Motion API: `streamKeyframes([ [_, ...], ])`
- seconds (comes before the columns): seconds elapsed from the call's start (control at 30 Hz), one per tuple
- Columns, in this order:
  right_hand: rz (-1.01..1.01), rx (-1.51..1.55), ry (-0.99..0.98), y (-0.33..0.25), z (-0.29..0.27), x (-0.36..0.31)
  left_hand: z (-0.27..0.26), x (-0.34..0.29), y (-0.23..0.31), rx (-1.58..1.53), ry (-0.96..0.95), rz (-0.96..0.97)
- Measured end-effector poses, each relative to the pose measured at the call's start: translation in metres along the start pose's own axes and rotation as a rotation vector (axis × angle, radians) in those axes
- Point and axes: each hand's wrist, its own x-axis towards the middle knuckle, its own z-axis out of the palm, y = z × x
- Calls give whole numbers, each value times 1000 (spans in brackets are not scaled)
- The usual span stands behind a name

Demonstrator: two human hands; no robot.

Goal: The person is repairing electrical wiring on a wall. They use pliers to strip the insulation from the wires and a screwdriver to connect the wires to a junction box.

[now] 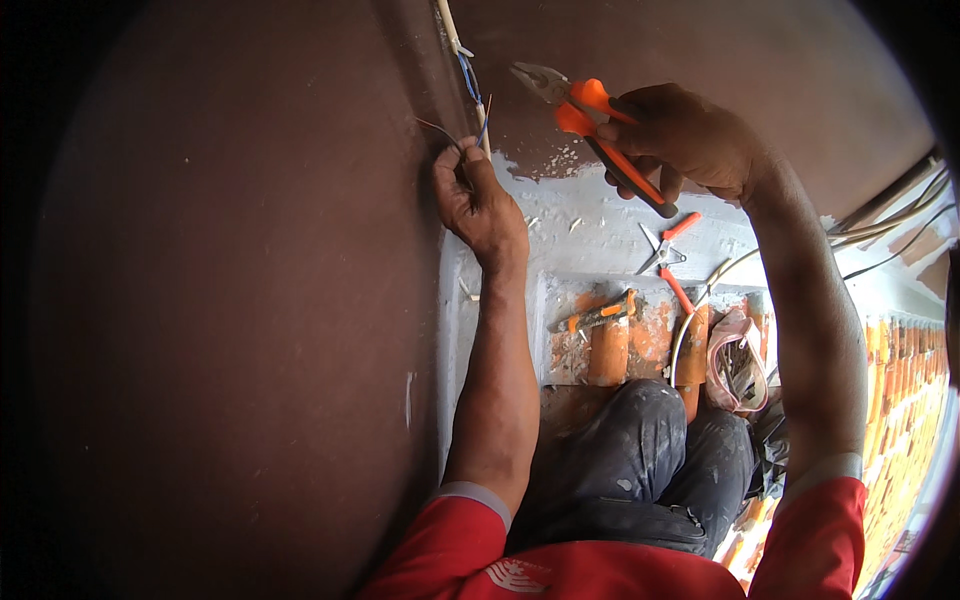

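Note:
My left hand [480, 200] is closed, its thumb and fingers pinching thin wires [483, 128] at the wall corner. Bare copper-coloured ends stick out above the fingertips. Just above, blue wires [468, 78] emerge from a cream cable [449, 25] that runs down the corner. In my right hand [690, 140] is a pair of combination pliers [590, 110] with orange and black handles. Their metal jaws point up and left, to the right of the wires and apart from them. Whether the jaws are fully closed is hard to tell.
Red-handled snips [664, 250] lie spread on the grey ledge [600, 225]. Below, an orange-and-black utility knife [598, 312] rests on clay tiles [608, 355], near a pink pouch [737, 375] of small items. A white cable [685, 340] curves past it. More cables [890, 225] hang at the right.

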Motion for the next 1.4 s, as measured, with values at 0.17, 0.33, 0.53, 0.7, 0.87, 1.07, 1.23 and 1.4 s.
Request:
streamKeyframes([
  [0.17,14,156,-15,32,7,-49,-5,0,42,269,-94,37],
  [0.33,183,270,18,75,26,-93,4,5,50,383,-199,23],
  [0.53,319,312,13,102,36,-130,30,4,28,538,-107,215],
  [0.7,303,344,5,108,34,-142,27,23,8,638,-28,441],
  [0.87,217,373,51,100,28,-126,24,38,19,778,-15,456],
  [1.07,185,370,30,91,30,-110,12,29,46,664,-48,340],
  [1.23,187,362,11,88,37,-107,1,25,49,680,0,348],
  [1.4,174,327,-6,90,35,-111,-2,28,42,842,27,538],
])
